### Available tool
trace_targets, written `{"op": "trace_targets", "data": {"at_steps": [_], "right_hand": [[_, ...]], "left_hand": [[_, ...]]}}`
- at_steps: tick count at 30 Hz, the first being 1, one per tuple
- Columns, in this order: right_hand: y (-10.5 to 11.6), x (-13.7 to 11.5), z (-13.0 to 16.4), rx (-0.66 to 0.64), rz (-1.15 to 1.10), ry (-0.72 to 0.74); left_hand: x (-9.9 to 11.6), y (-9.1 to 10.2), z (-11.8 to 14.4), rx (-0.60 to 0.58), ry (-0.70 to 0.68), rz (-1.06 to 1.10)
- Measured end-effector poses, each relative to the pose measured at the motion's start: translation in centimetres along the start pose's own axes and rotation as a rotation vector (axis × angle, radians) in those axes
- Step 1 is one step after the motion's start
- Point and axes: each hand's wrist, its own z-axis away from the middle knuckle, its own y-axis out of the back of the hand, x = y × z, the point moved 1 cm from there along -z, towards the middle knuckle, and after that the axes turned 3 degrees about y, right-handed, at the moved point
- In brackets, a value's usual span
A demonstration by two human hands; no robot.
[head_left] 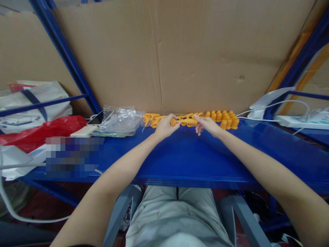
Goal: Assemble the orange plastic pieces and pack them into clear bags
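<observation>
Both hands [166, 126] [205, 125] pinch a smooth orange plastic piece [187, 121] on the glossy blue shelf [180, 161].

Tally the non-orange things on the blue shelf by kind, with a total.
Phone: 1
Clear plastic bag pile: 1
Red bag: 1
White power strip: 1
Small chain: 1
Total: 5
The orange parts are too bunched to count.
</observation>
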Motion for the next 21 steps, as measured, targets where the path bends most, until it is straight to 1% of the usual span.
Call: {"op": "trace_targets", "data": {"at_steps": [8, 13, 15, 18, 21], "right_hand": [[-0.17, -0.05, 0.06, 0.061, -0.035, -0.045], [-0.1, 0.31, -0.29, 0.043, -0.074, -0.128], [-0.15, 0.35, -0.42, 0.029, -0.131, -0.158], [-0.27, 0.11, -0.48, 0.025, -0.278, -0.208], [-0.15, -0.07, -0.58, 0.085, -0.397, -0.21]], "left_hand": [[-0.04, -0.05, 0.04, -0.016, 0.023, -0.012], [-0.07, -0.08, 0.07, -0.013, -0.002, -0.011], [-0.22, -0.16, 0.03, -0.016, -0.01, -0.014], [-0.51, -0.32, -0.02, -0.04, -0.024, -0.024], [-0.76, -0.41, 0.01, -0.088, -0.036, -0.042]]}}
